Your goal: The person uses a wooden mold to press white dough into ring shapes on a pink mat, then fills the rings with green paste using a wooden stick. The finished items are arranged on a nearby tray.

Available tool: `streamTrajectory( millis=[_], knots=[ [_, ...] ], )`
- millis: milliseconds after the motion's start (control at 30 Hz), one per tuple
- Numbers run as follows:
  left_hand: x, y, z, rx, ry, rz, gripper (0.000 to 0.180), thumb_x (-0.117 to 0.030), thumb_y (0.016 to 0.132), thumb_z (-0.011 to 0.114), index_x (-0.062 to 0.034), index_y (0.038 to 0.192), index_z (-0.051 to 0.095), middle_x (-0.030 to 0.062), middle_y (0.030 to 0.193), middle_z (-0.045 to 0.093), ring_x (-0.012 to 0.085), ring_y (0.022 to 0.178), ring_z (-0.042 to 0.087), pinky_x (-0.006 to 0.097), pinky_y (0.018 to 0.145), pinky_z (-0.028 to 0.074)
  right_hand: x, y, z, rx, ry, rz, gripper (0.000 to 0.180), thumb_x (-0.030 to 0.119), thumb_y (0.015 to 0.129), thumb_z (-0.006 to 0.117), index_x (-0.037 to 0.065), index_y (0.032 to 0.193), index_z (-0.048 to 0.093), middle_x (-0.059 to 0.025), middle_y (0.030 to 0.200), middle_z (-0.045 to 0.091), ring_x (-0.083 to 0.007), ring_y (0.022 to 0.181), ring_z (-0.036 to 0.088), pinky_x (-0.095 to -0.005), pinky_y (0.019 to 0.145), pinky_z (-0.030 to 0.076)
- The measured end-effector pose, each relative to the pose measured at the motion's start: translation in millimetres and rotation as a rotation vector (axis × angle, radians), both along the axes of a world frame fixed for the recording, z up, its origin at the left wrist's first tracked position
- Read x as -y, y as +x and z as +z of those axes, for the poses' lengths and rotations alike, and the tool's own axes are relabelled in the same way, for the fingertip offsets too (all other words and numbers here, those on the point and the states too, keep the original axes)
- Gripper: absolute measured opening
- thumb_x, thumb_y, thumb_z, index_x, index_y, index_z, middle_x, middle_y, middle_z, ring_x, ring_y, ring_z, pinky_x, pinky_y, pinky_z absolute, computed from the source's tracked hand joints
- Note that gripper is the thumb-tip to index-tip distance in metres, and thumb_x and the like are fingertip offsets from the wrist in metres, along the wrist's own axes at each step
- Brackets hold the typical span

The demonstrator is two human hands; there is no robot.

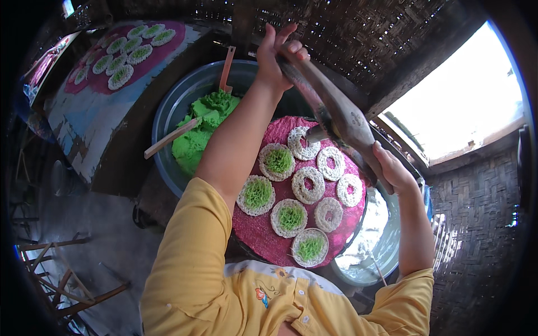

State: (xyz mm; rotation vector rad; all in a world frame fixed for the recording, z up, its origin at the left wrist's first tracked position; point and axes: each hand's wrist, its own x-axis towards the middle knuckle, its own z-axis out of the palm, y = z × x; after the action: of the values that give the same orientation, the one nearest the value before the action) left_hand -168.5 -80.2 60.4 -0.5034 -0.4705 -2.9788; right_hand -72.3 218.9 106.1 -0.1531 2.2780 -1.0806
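Both hands hold a long wooden hand press [352, 120] with two stacked bars, slanting over a round pink cloth-covered board [252, 234]. My left hand [278, 56] is closed round its far left end. My right hand [395, 168] grips the near right end. Under the press, a short cylinder [317, 133] hangs just above or against a white lacy ring [303, 144]; exact contact cannot be made out. Several other white rings [307, 185] of pressed strands lie on the board, some with green strands [257, 192] in their middles.
A large basin [162, 126] at left holds bright green dough [190, 147], with a wooden stick [171, 137] and an orange-brown spatula [227, 68]. A second basin [392, 232] at right holds white dough [374, 215]. Filled rings [139, 54] cover a pink cloth at far left. Beside the right arm stands a woven wall [476, 224].
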Motion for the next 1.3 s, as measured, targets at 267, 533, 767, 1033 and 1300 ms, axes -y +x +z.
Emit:
streamTrajectory(
  millis=[267, 533, 767, 1033, 1300],
  knots=[
    [6, 0, -21, -0.099, -0.022, 0.038, 0.052, -0.058, 0.091, 0.035, -0.0109, 0.105, 0.053, -0.0034, 0.056, 0.046, 0.0134, 0.057, 0.05, 0.033, 0.07, 0.04, 8, 8, -6, -0.132, 0.155, -0.04, 0.066, 0.057, 0.092, 0.038, -0.004, 0.099, 0.063, -0.0095, 0.073, 0.062, -0.0136, 0.066, 0.059, -0.0266, 0.063, 0.048],
    [2, 4, -8, -0.085, 0.03, -0.008, 0.059, -0.06, 0.091, 0.026, -0.0098, 0.109, 0.053, -0.0011, 0.059, 0.049, 0.018, 0.059, 0.051, 0.035, 0.072, 0.041, 15, 7, -17, -0.106, 0.028, -0.054, 0.054, 0.045, 0.094, 0.045, -0.005, 0.11, 0.057, -0.0061, 0.079, 0.061, -0.0095, 0.067, 0.055, -0.0238, 0.062, 0.046],
    [-25, 18, 39, -0.235, 0.112, -0.231, 0.07, -0.065, 0.088, 0.023, -0.012, 0.123, 0.052, 0.0065, 0.071, 0.057, 0.024, 0.078, 0.055, 0.042, 0.086, 0.041, -35, 10, -22, -0.06, -0.336, 0.001, 0.056, 0.053, 0.093, 0.036, 0.001, 0.102, 0.052, -0.0111, 0.072, 0.061, -0.0159, 0.055, 0.059, -0.0275, 0.051, 0.048],
    [-81, 19, -6, -0.017, 0.113, -0.263, 0.066, -0.059, 0.091, 0.022, -0.0079, 0.113, 0.057, 0.0, 0.057, 0.044, 0.0174, 0.06, 0.049, 0.04, 0.077, 0.043, -82, 18, -15, 0.093, -0.164, -0.033, 0.055, 0.051, 0.095, 0.032, 0.0, 0.099, 0.053, -0.0105, 0.065, 0.06, -0.0174, 0.052, 0.06, -0.0286, 0.047, 0.049],
    [-76, 14, -16, 0.023, 0.072, -0.183, 0.06, -0.059, 0.091, 0.029, -0.0094, 0.109, 0.058, -0.0027, 0.052, 0.039, 0.0141, 0.052, 0.045, 0.035, 0.068, 0.042, -66, 28, -21, -0.016, -0.064, -0.107, 0.06, 0.051, 0.095, 0.033, -0.002, 0.082, 0.058, -0.0076, 0.058, 0.058, -0.0147, 0.046, 0.057, -0.027, 0.043, 0.047]
  ],
)
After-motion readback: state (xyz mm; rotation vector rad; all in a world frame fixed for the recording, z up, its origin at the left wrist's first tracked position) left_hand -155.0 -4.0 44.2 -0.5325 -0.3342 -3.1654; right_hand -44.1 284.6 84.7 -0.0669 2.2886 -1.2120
